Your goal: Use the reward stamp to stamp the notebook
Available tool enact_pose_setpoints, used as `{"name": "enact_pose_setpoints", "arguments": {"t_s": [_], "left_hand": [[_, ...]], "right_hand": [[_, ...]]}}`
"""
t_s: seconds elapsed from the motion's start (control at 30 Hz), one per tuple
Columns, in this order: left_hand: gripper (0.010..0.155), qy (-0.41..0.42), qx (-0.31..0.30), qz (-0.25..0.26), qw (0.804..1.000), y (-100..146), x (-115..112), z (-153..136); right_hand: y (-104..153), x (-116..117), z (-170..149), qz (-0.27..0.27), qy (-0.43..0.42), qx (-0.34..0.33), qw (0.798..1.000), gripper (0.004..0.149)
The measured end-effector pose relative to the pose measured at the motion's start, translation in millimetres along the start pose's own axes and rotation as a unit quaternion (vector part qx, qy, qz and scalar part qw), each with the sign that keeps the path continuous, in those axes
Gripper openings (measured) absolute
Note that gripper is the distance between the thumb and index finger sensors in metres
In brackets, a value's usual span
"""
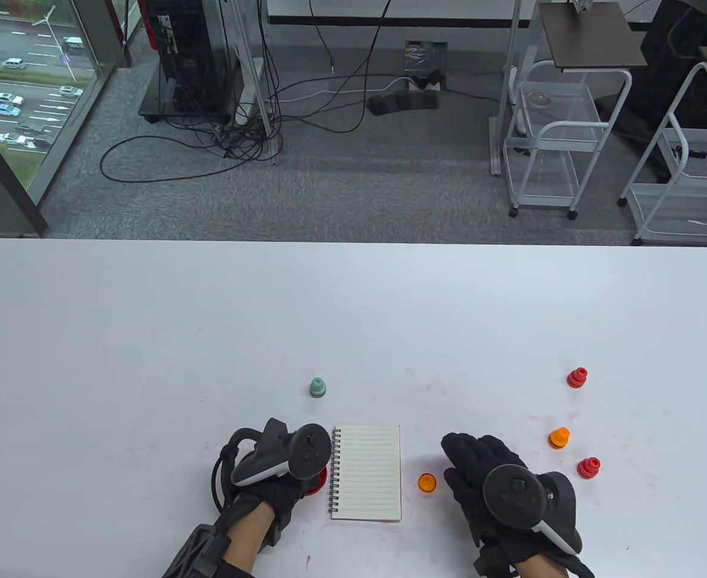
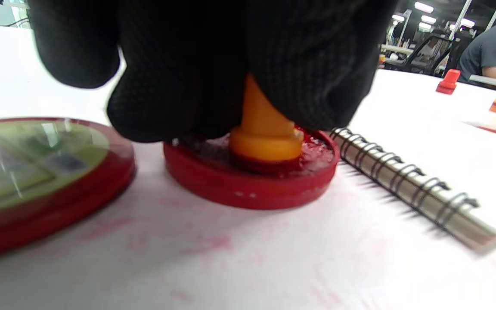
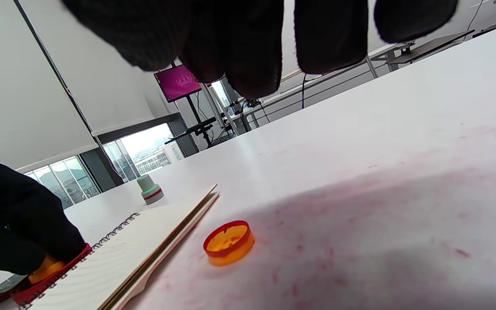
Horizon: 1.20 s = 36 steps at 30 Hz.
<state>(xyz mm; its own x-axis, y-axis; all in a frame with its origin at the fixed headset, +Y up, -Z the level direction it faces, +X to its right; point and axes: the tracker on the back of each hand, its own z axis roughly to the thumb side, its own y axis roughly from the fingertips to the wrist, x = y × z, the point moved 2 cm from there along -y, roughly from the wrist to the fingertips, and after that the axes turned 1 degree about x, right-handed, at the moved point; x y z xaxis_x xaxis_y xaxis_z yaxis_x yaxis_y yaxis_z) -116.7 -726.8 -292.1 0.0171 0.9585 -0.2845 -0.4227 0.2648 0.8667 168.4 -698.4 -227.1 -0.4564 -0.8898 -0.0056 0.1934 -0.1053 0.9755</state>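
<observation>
Clearly only the inking is under way: the left hand (image 2: 213,64) pinches the orange stamp (image 2: 265,133) down into the red ink pad (image 2: 248,185), just left of the notebook (image 1: 368,472) at the frame's lower middle. Its lined page shows no mark yet. The right hand (image 1: 497,481) rests slack-fingered on the bench (image 1: 353,313), holding nothing. Stamping remains.

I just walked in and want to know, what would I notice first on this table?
First, the left hand in its black glove, pressing an orange stamp into a wet red ink pad left of the spiral notebook. Next, the right hand rests open beside a small orange cap.
</observation>
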Motion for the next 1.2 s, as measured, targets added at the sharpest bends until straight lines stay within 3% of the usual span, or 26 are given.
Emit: {"name": "enact_pose_setpoints", "arguments": {"t_s": [0.43, 0.83, 1.2], "left_hand": [[0.042, -0.041, -0.005, -0.031, 0.999, -4, 0, 7], [0.044, -0.072, -0.023, 0.008, 0.997, 9, -6, 17], [0.045, -0.118, -0.023, 0.004, 0.993, 9, -3, 15]], "right_hand": [[1, 1, 4, 0.004, 0.002, -0.017, 1.0, 0.054], [2, 0, 6, 0.0, 0.0, -0.024, 1.0, 0.054], [2, -5, 4, -0.008, 0.004, -0.026, 1.0, 0.053]]}}
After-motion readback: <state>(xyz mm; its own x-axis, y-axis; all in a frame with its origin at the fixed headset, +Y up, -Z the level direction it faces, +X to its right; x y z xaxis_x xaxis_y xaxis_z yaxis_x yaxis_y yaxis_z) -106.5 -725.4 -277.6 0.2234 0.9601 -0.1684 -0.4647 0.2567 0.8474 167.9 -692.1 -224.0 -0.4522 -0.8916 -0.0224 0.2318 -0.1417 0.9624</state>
